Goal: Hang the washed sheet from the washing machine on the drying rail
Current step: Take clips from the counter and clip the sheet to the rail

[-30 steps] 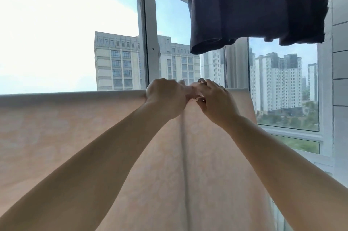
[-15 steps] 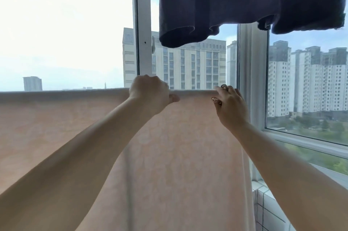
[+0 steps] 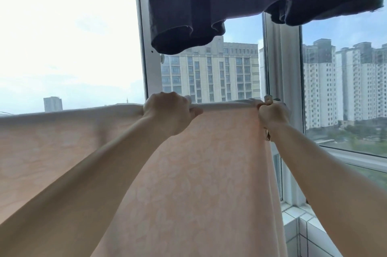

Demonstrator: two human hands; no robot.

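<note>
Head view shows the sheet [image 3: 209, 173] already draped over the rail, filling the lower half of the frame. The step looks like spreading it flat along the top. The left hand [image 3: 167, 112] curls over the top fold near the middle. The right hand [image 3: 272, 113] pinches the sheet's edge at the right. Next, the hands likely need to pull apart to smooth the fold. The sheet is pale peach with a faint flower pattern and hangs smooth. A dark shirt [image 3: 251, 1] hangs at the top.
</note>
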